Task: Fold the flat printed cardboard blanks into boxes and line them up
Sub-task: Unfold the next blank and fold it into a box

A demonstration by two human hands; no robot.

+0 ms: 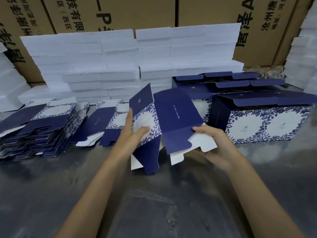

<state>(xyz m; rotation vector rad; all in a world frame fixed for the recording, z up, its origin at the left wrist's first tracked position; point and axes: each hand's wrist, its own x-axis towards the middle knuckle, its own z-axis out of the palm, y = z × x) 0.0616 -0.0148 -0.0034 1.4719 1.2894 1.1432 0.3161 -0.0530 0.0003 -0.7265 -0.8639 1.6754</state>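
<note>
Lying fanned at the far left of the metal table (51,186), the stack of flat blanks (39,133) waits, thin printed card that looks light and slick. Next, the left hand (133,134) rests flat-fingered against the floral panel of the half-opened blank (161,121) held just above the table's middle, thumb laid across it. Its creased panels look stiff, the loose flaps easily bent, so holding by panel edges near the folds seems safest. The right hand (212,143) curls round the white lower flap, thumb on top. At far right stand the finished boxes (267,124) in rows
</note>
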